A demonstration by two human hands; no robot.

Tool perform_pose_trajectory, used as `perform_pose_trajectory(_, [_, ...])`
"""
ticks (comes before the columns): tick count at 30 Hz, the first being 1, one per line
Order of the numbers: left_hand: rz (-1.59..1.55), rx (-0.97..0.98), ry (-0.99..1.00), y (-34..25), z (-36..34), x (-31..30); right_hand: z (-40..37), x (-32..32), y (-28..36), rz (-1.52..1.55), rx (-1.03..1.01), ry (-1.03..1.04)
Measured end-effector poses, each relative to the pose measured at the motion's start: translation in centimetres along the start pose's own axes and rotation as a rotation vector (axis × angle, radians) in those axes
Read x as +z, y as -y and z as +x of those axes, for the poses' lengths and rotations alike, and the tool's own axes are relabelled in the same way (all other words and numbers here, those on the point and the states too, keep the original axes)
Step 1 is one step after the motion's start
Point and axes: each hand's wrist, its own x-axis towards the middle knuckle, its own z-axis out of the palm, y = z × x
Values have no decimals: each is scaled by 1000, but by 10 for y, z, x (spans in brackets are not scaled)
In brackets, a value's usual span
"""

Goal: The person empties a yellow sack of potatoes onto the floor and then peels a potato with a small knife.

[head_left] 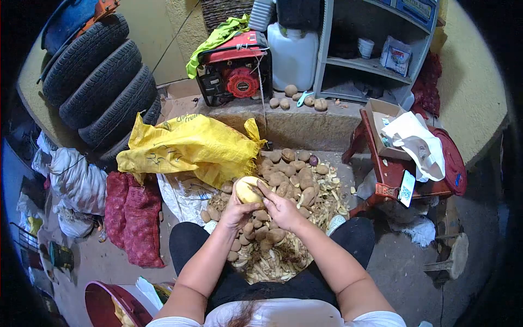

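A mostly peeled, pale yellow potato is held up in front of me, above the pile. My left hand is wrapped round its left and lower side. My right hand has its fingers closed against the potato's right side; whether a small tool is in them is hidden. Below and beyond both hands lies a heap of unpeeled potatoes. Potato peelings cover the floor between my legs and along the heap's right side.
A yellow sack lies behind the heap, left of centre. Red mesh sacks stand at left, near a maroon tub. On the right is a red stool bearing a box. A ledge with a generator closes off the back.
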Motion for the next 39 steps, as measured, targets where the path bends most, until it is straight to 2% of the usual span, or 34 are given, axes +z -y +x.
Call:
perform_pose_trajectory(4, [105, 72, -17, 3, 0, 1, 2, 4, -4, 9, -54, -44])
perform_pose_trajectory(6, [154, 88, -23, 2, 0, 2, 2, 2, 4, -58, 132, 59])
perform_pose_trajectory(9, [236, 82, -107, 5, 3, 1, 1, 4, 14, -146, 213, 64])
perform_pose_trajectory(10, [191, 9, -146, 9, 6, -8, 3, 10, 3, -146, 213, 64])
perform_pose_trajectory(12, [145, -63, -187, 7, 5, -15, 10, 25, -23, 173, -83, -85])
perform_pose_trajectory(13, [24, -132, -159, 3, 3, -15, 11, 24, -30, 173, -84, -84])
perform_pose_trajectory(14, [-97, -202, -129, 0, 3, -15, 13, 16, -28, 505, 137, 24])
perform_pose_trajectory(15, [-88, -211, -106, -2, 3, -16, 15, 7, -23, 834, 361, 134])
perform_pose_trajectory(16, [-88, -212, -103, -3, 4, -18, 13, -1, -15, 832, 360, 131])
perform_pose_trajectory(18, [-86, -173, -31, -3, 4, -22, 6, -17, 6, 1017, 481, 167])
perform_pose_trajectory(20, [-104, -178, -17, -4, 4, -24, 9, -11, -13, 1004, 423, 112])
perform_pose_trajectory(22, [-107, -164, -11, -3, 4, -25, 9, -17, -7, 607, 361, -20])
perform_pose_trajectory(23, [-107, -164, -10, -3, 4, -23, 9, -14, -15, 445, 238, -80])
perform_pose_trajectory(24, [-115, -172, -22, -4, 3, -21, 7, -9, -21, 444, 238, -81])
perform_pose_trajectory(26, [-124, -179, -33, -6, 2, -14, 6, -4, -21, -16, -59, -281])
perform_pose_trajectory(27, [-132, -171, -10, -7, 1, -10, 4, -4, -15, -17, -59, -280])
perform_pose_trajectory(29, [-139, -164, 12, -7, -1, -3, -1, -2, -1, -293, -11, -325])
perform_pose_trajectory(32, [-130, -151, -9, -7, 0, 1, 0, 10, -7, -303, -96, -392])
perform_pose_trajectory(39, [-91, -125, -34, -2, 2, -1, 0, 17, -5, -433, -68, -426])
